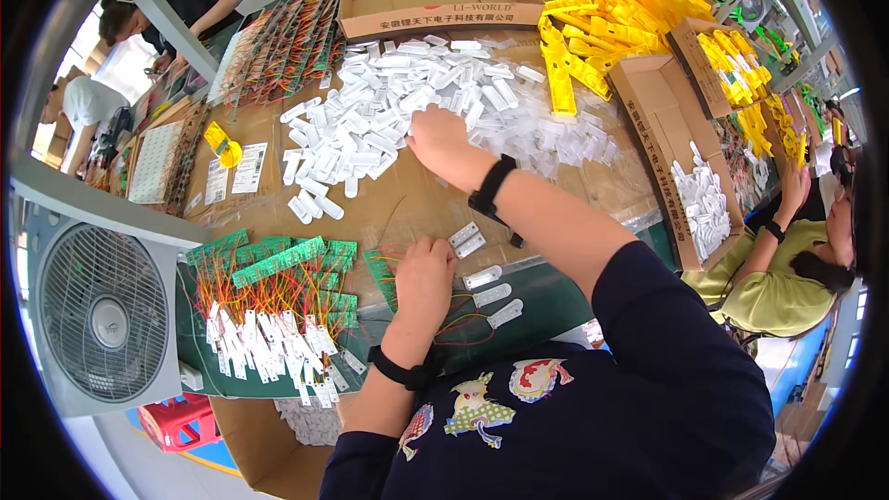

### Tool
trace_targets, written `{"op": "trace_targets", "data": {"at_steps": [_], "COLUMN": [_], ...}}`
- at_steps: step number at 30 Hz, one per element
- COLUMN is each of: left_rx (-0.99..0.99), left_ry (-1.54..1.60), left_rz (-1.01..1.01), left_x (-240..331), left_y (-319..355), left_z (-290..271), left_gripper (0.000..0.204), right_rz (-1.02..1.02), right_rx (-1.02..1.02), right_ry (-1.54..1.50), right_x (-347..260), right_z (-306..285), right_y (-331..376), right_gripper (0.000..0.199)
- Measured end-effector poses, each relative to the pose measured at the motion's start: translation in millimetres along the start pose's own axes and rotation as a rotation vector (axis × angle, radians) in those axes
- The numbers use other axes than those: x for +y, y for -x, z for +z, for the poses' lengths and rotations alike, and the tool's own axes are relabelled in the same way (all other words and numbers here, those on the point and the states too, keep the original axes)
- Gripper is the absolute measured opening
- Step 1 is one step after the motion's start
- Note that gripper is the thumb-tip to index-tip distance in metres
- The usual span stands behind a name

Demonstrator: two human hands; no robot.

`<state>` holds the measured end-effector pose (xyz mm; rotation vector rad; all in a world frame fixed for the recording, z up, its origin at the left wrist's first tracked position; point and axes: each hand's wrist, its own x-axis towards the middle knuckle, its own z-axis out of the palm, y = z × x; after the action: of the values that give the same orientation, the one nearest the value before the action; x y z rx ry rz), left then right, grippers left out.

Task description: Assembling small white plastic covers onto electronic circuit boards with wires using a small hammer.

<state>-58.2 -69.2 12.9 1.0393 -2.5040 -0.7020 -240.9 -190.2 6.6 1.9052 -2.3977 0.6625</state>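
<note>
The right grip [439, 141] dips into the pile of white plastic pieces [356, 120] on the desk [356, 219]; its fingertips are hidden, so I cannot tell whether it grasps one. The left grip [426, 273] curls beside a green circuit board [381, 280], its hold likewise unclear. White plates [492, 294] lie to its right, wired green boards [278, 264] to its left. Behind the pile stand a cardboard box [440, 18] and heaped yellow parts [602, 9]. The right forearm [560, 218] slants inward; the left rises steeply. Between pile and boards runs brown desk surface, down to the green near edge.
</note>
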Motion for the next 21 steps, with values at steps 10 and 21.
{"op": "trace_targets", "data": {"at_steps": [10,21], "left_rx": [-0.116,-0.028], "left_ry": [0.526,0.959], "left_rz": [-0.172,-0.292], "left_x": [-10,-16], "left_y": [7,13], "left_z": [-9,-17], "left_gripper": [0.008,0.015], "right_rz": [0.065,0.104], "right_rx": [-0.200,-0.149], "right_ry": [0.113,-0.043], "right_x": [0,-14], "right_z": [-10,-15], "right_y": [16,12], "right_gripper": [0.021,0.022]}}
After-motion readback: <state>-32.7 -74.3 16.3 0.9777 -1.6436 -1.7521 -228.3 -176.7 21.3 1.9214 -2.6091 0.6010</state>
